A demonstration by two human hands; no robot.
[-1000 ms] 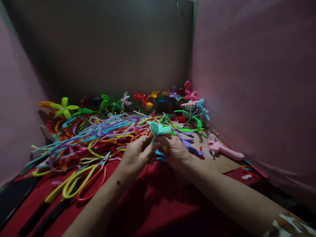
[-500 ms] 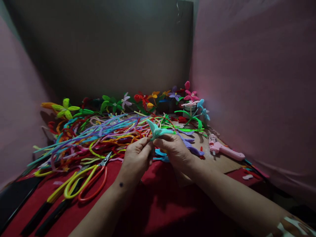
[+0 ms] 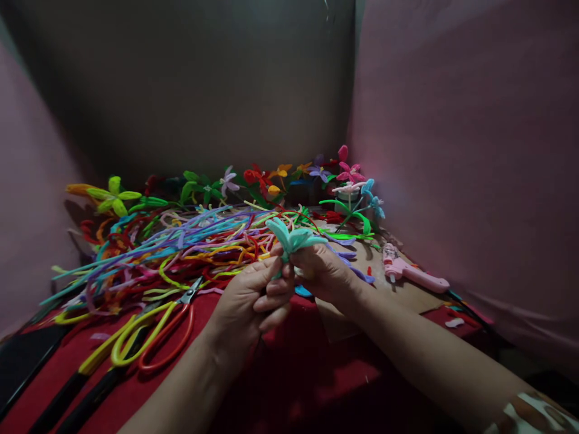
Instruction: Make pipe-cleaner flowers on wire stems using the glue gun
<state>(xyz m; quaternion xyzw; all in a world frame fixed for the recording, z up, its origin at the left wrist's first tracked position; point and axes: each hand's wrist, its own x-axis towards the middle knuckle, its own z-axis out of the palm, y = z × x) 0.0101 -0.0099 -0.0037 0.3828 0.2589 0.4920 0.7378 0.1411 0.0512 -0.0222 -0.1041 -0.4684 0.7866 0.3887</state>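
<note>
Between my two hands, above the front of the table, is a mint-green pipe-cleaner flower (image 3: 293,239) with its petals fanning upward. My left hand (image 3: 253,289) pinches its base between thumb and fingers, the other fingers curled below. On the other side, my right hand (image 3: 328,272) grips the flower close under the right-hand petals; some of its fingertips are hidden. Left of my hands lies a heap of loose pipe cleaners (image 3: 181,241) in many colours. Scissors (image 3: 165,337) with one yellow and one red handle loop lie in front of that heap.
Pliers (image 3: 85,377) with yellow and black handles lie at the front left on the red cloth (image 3: 316,374). A pink glue gun (image 3: 414,272) rests on cardboard (image 3: 402,301) at the right. Finished pipe-cleaner flowers (image 3: 257,176) line the back. Pink sheets (image 3: 465,150) hang at both sides.
The mint flower has turned so that more petals show, spread in a fan. My left fingers have shifted beneath its base. The view has moved slightly.
</note>
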